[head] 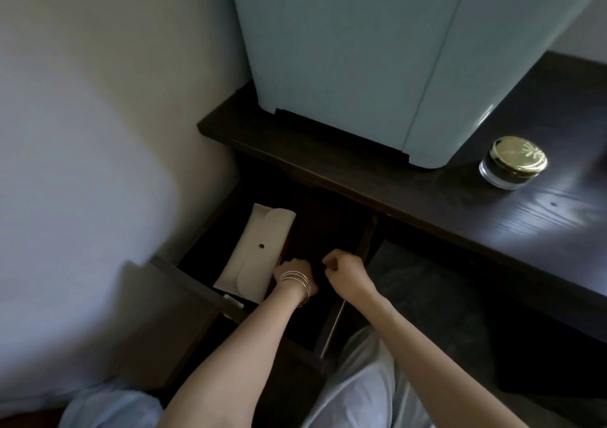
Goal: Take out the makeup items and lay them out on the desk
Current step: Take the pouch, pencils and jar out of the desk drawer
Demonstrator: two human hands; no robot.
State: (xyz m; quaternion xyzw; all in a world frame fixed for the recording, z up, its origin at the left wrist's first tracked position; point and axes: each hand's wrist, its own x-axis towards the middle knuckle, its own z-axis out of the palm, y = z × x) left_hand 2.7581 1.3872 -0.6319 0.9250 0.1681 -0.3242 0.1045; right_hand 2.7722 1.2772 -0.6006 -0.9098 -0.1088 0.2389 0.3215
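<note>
Below the dark wooden desk (pixel 476 217) a drawer (pixel 197 284) stands pulled out. A white snap-button pouch (pixel 259 250) lies along its left side, with a sliver of something red (pixel 286 247) beside it. My left hand (pixel 295 275), with thin bangles on the wrist, reaches down into the drawer right next to the pouch and the red thing; its fingers are hidden in the dark. My right hand (pixel 345 270) hovers in the drawer's middle with its fingers curled shut, and nothing shows in it. A glass jar with a gold lid (pixel 514 161) stands on the desk at right.
A large pale blue appliance (pixel 361 50) takes up the back of the desk. A pale wall or bed surface (pixel 82 132) closes off the left side. My knees in light trousers (pixel 361 388) are in front of the drawer.
</note>
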